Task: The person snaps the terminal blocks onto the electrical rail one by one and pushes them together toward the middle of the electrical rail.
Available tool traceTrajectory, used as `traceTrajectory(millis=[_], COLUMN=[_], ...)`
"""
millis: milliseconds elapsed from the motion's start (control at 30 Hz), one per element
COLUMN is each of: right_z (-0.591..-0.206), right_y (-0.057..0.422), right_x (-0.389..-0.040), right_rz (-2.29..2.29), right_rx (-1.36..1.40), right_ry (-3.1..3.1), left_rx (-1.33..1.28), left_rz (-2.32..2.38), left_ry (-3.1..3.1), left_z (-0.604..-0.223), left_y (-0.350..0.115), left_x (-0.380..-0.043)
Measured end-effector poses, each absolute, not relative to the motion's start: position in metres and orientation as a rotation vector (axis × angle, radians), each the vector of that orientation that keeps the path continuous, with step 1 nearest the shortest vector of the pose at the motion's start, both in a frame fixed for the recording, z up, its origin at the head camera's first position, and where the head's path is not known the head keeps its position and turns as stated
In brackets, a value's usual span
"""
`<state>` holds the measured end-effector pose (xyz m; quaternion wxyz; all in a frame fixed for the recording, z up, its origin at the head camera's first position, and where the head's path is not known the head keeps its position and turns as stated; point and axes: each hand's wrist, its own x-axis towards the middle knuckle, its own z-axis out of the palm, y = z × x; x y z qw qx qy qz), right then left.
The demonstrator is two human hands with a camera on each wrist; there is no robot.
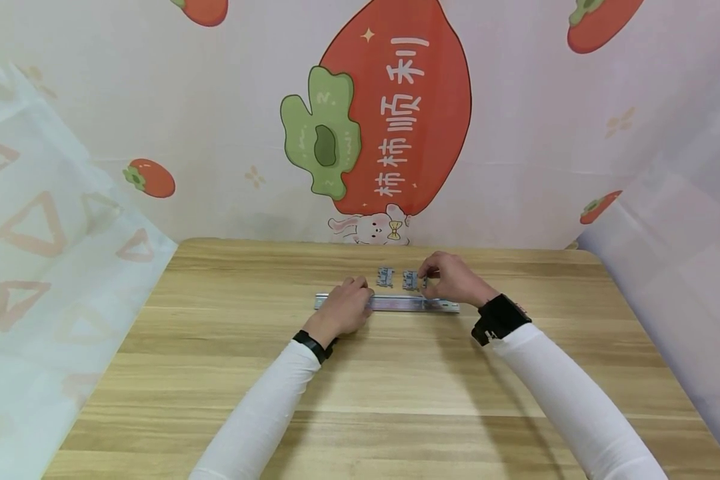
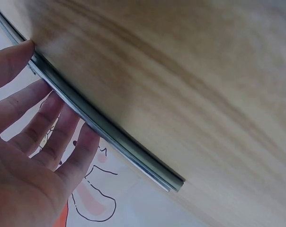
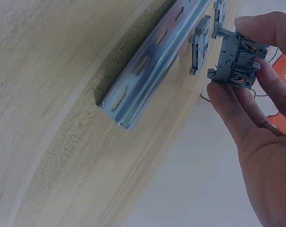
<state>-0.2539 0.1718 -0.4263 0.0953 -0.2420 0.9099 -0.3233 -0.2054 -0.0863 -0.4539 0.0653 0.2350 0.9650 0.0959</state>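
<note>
A slotted metal DIN rail (image 1: 399, 303) lies lengthwise across the far part of the table. My left hand (image 1: 343, 308) holds it left of its middle; in the left wrist view the thumb (image 2: 10, 64) is on one long side and the fingertips on the other. My right hand (image 1: 455, 280) pinches a grey terminal block (image 3: 236, 59) between thumb and fingers, raised near the rail's right part. Two more grey terminal blocks lie on the table just behind the rail, one on the left (image 1: 385, 277) and one on the right (image 1: 410, 280), close to the right fingertips.
The wooden table (image 1: 360, 387) ends at a back edge shortly behind the blocks. A printed cloth (image 1: 234, 120) with fruit drawings hangs behind it, and pale sheets flank both sides. Each wrist wears a black strap, the right one carrying a black device (image 1: 501, 318).
</note>
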Motion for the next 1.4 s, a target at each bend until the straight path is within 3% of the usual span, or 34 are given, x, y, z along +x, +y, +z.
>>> traceTrajectory(millis=[967, 1400], right_z=[-0.431, -0.431], right_y=[0.159, 0.147], right_x=[-0.244, -0.239], right_rz=[-1.059, -1.194], right_rx=[-0.812, -0.699], right_ry=[2.662, 2.636], left_rx=[0.696, 0.696], left_rz=[0.295, 0.293], left_ry=[2.914, 2.925], left_z=[-0.451, -0.456], left_y=[-0.086, -0.086], left_x=[-0.202, -0.203])
